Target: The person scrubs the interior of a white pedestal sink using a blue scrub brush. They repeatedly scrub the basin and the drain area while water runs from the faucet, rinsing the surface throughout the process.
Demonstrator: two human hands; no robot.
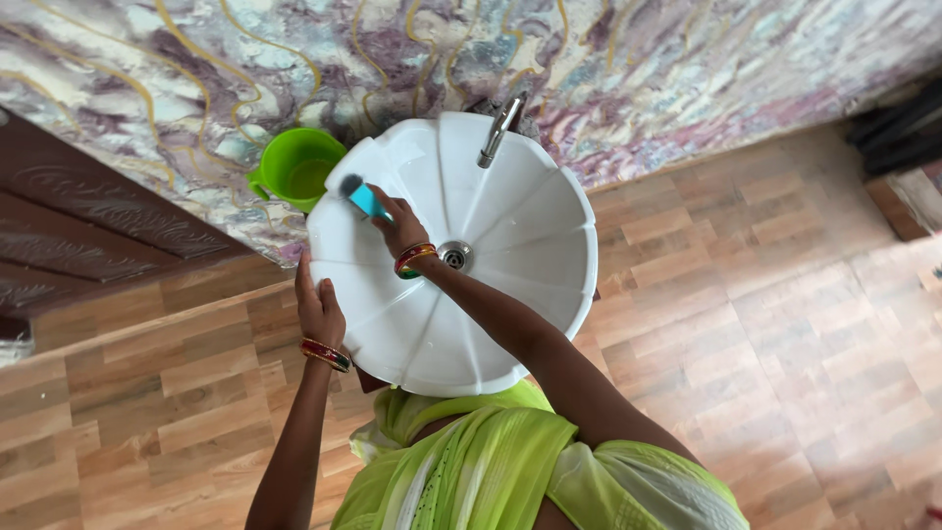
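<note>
a person is looking down at one white fluted sink with one metal tap. the right hand is clenching one blue-handled brush, pressing it inside the sink's far left wall. the brush is looking light and stiff, probably slippery when wet, best gripped mid-handle. the left hand is resting flat, fingers loose, on the rim. one green mug is sitting just behind.

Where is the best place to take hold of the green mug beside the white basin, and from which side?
Probably by the handle of the green mug, which sticks out on its left, away from the white basin. Come from the left: the basin rim crowds the mug's right side, where the right hand holds a blue brush.
</note>
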